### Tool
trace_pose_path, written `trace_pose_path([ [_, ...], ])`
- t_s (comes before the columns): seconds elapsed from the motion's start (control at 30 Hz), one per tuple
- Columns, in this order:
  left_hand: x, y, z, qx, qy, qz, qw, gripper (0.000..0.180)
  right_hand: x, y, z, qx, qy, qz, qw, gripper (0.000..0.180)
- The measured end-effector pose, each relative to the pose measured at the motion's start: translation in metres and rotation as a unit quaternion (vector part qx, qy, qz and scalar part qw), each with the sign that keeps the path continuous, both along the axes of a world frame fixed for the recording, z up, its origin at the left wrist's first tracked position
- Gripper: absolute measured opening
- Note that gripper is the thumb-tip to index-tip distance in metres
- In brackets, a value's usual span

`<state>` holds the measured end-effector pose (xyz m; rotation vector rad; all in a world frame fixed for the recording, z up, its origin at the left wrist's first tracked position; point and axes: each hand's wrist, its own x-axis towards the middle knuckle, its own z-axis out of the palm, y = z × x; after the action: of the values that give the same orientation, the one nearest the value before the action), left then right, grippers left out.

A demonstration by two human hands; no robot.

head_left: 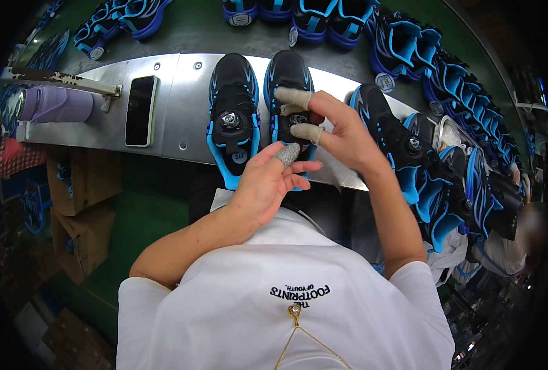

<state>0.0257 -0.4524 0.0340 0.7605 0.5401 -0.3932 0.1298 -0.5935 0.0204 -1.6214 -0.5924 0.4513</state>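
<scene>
A pair of low sports shoes noted side by side on a bright brushed-metal table [188, 117], toes directed away from the person. Black mesh uppers, bright blue edging, purple-blue traces along the sides. The left shoe [223, 92] is seen almost whole: a round dark dial with a silvery top is set on its tongue, a printed round mark is visible inside the heel, and the bright blue heel is carried past the table's near edge. The right shoe [289, 74] is partly covered by the hands; its toe is left exposed.

Right hand [348, 135]: held over the right shoe's dial area, thumb and forefinger parted, both capped with beige cloth finger covers [306, 132]. Contact with the dial cannot be told.

Left hand [265, 188]: held half open above the right shoe's heel, palm partly upturned, fingers loosely bent, a grey knitted cover [288, 154] worn on one digit. Whether the shoe is touched cannot be told.
</scene>
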Motion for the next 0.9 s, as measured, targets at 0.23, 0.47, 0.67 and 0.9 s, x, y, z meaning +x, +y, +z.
trace_pose_path([
  [0.23, 0.005, 0.043, 0.043, 0.257, -0.102, -0.199, 0.940, 0.026, -0.002, -0.005, 0.001, -0.085, -0.011, -0.089, 0.992, 0.052],
  [0.47, 0.020, 0.088, 0.004, 0.631, -0.304, -0.134, 0.701, 0.031, 0.017, -0.008, -0.002, -0.041, -0.058, -0.128, 0.989, 0.032],
  [0.67, 0.020, 0.079, 0.008, 0.696, -0.262, -0.115, 0.659, 0.033, 0.022, -0.002, 0.000, -0.064, -0.058, -0.092, 0.992, 0.028],
  [0.9, 0.021, 0.094, 0.006, 0.594, -0.369, -0.130, 0.703, 0.037, 0.032, 0.007, 0.004, -0.034, -0.039, -0.072, 0.996, 0.026],
])
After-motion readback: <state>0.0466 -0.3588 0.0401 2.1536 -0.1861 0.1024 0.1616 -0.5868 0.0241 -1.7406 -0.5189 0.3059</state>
